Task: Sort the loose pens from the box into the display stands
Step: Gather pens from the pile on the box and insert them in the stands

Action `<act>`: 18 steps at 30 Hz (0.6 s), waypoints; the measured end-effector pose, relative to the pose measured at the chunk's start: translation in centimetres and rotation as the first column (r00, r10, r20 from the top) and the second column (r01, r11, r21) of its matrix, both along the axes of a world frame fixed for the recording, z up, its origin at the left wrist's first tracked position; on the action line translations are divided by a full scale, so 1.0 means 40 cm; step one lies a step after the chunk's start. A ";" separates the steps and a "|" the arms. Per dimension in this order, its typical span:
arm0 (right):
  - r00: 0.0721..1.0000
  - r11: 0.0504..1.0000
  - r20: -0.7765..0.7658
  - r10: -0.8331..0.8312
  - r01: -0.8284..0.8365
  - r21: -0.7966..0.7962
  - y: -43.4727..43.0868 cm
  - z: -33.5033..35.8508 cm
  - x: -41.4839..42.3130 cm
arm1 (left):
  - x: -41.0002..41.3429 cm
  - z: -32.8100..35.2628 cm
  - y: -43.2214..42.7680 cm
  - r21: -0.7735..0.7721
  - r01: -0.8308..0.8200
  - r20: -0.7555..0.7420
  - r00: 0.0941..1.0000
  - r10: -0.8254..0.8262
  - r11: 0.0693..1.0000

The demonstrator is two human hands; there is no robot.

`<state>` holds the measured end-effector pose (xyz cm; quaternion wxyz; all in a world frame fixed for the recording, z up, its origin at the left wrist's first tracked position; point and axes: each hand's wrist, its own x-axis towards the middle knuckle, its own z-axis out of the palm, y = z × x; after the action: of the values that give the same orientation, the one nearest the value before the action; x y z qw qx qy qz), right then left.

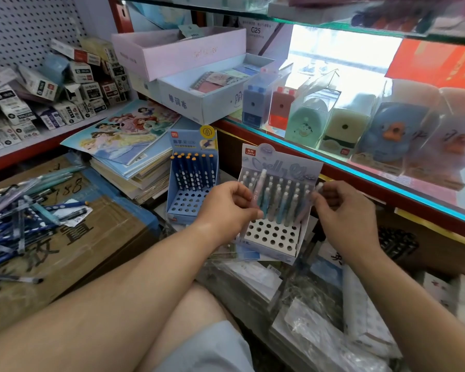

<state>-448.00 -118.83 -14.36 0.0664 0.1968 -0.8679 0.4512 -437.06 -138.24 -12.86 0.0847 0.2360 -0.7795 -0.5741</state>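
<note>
Two hands work over two display stands: the left hand [226, 206] grips a pale pink pen [262, 183] upright over the white stand [271, 237], while the right hand [344, 213] pinches a blurred pale pen [319, 187] at that stand's right edge. Pastel, white-capped pens [282, 200] fill its back rows; dark-blue, orange-tipped pens [193, 170] line the blue stand [188, 205]. Loose pens [16, 210] lie heaped on the cardboard box [91, 237], left.

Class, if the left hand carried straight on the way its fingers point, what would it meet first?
Probably the upright pastel pens in the white perforated cardboard stand, just beyond the pink pen that the left hand pinches; depth is unclear.
</note>
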 end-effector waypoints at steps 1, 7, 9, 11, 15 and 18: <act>1.000 1.000 0.009 0.003 -0.003 0.000 -0.002 -0.005 0.000 | 0.000 0.001 0.002 -0.004 0.007 0.000 1.000 -0.007 1.000; 0.998 0.996 0.046 0.034 -0.037 0.077 -0.016 -0.036 0.002 | -0.002 -0.002 0.004 -0.032 0.048 0.008 0.999 -0.048 0.998; 0.998 0.992 0.058 0.023 -0.030 0.126 -0.020 -0.046 0.000 | -0.004 -0.002 0.005 -0.038 0.058 0.010 0.998 -0.057 0.998; 0.998 0.988 0.056 -0.002 -0.007 0.154 -0.024 -0.052 -0.002 | -0.005 0.000 0.008 -0.048 0.070 0.010 0.998 -0.070 0.996; 0.997 0.989 0.065 -0.035 0.025 0.143 -0.029 -0.052 -0.003 | -0.011 -0.003 0.009 -0.054 0.075 0.020 0.997 -0.074 0.996; 0.997 0.980 0.060 -0.044 0.031 0.197 -0.030 -0.041 -0.001 | -0.018 -0.011 0.002 -0.019 0.056 0.032 0.998 -0.056 0.998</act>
<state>-448.02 -120.02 -15.99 0.0275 0.1716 -0.9133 0.3684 -437.76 -138.16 -13.32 0.0587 0.2223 -0.7927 -0.5646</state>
